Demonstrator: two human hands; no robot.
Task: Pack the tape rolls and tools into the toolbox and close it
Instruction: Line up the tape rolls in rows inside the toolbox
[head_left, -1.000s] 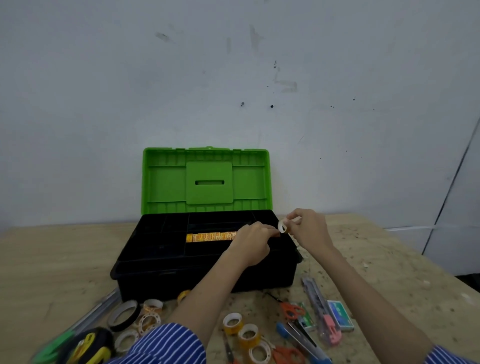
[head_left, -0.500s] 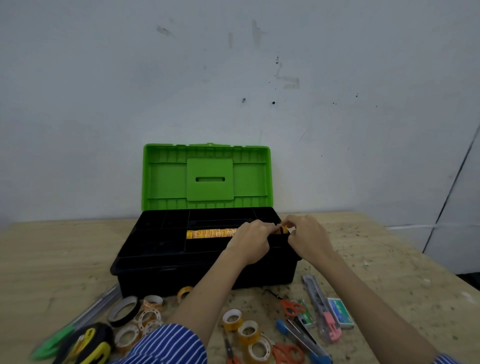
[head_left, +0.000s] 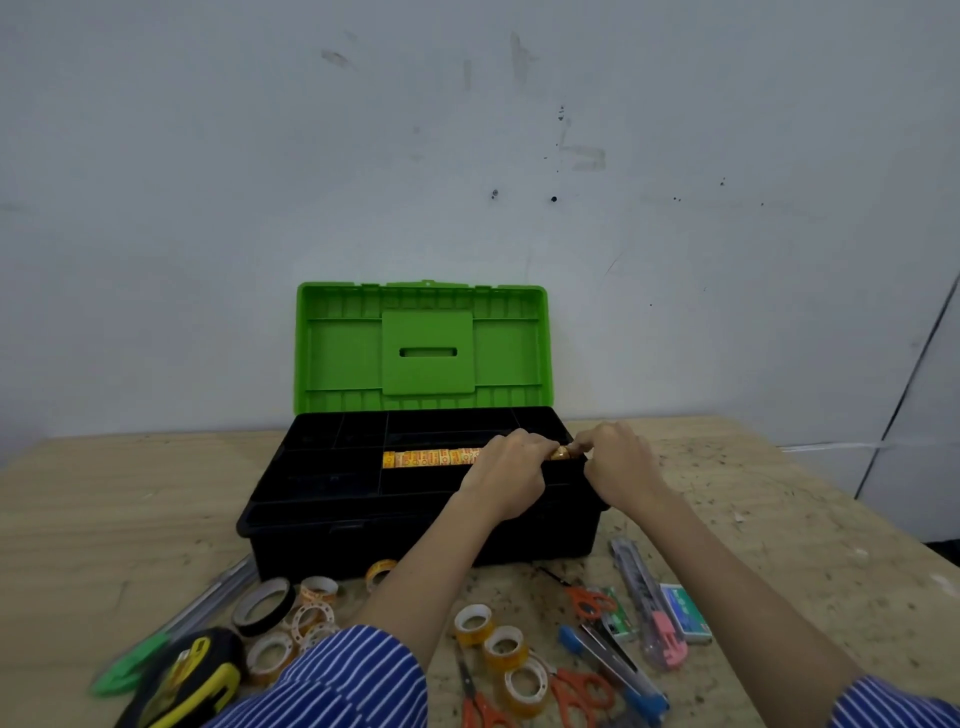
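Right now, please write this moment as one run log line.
stage: packing tape | toolbox: lid open | left hand, right hand: both on small tape roll over tray | table: tapes, tools unpacked

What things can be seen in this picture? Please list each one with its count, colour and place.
toolbox: one, black body, green lid standing open, at the table's back middle
row of tape rolls: one row, orange-yellow, in a tray compartment of the toolbox
loose tape rolls: about ten, clear, yellowish or patterned, one black, on the table in front of the toolbox
scissors: three pairs, orange handles, front right
utility knife: one, clear with pink end, right of the scissors
small box: one, green-blue, beside the knife
tape measure: one, black and yellow, front left
table: one, pale wood
left hand: over the tray
right hand: beside it; a small roll is between the two hands
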